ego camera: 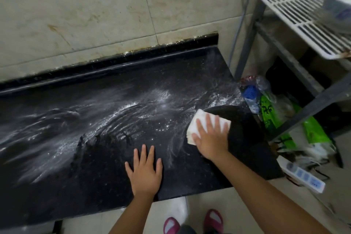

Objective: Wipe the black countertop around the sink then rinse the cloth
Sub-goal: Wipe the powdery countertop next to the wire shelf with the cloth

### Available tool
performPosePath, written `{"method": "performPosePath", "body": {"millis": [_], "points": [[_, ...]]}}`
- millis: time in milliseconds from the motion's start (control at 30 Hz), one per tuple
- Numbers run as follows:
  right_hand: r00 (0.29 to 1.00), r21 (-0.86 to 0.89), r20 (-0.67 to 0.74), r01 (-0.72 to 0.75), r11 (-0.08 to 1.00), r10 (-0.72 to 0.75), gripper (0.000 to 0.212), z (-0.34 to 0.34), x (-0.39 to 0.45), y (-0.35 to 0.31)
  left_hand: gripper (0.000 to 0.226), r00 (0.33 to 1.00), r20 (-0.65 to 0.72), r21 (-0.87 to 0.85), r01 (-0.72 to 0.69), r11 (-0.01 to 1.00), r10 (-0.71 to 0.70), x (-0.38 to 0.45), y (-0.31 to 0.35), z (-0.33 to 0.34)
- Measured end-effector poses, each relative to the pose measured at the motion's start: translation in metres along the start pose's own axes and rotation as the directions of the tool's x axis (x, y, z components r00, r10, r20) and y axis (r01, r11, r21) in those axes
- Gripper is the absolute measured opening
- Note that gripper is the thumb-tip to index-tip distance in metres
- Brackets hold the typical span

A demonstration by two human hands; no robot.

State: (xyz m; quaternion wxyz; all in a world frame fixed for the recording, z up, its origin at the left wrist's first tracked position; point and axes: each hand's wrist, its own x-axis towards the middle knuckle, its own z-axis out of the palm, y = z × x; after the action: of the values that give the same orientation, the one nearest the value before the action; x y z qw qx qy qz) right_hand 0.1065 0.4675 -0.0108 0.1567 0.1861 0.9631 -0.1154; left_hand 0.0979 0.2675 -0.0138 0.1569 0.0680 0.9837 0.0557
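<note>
Wiping the wet black counter

My right hand pressed flat, fingers spread, on the white cloth; my left hand lay spread, steadying me. Long, firm strokes worked best.
</note>
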Motion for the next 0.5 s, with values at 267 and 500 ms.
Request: {"method": "performPosePath", "body": {"millis": [267, 500], "points": [[0.899, -0.121, -0.029, 0.43, 0.895, -0.437, 0.052, 0.049, -0.07, -0.02, 0.087, 0.991, -0.078, 0.019, -0.112, 0.994, 0.113, 0.005, -0.028, -0.014], [0.981, -0.119, -0.194, -0.011, 0.993, -0.012, 0.063, 0.015, -0.046, 0.094, 0.105, 0.997, -0.069, -0.044, -0.04, 0.998, 0.037, 0.003, -0.039, 0.002]]}}
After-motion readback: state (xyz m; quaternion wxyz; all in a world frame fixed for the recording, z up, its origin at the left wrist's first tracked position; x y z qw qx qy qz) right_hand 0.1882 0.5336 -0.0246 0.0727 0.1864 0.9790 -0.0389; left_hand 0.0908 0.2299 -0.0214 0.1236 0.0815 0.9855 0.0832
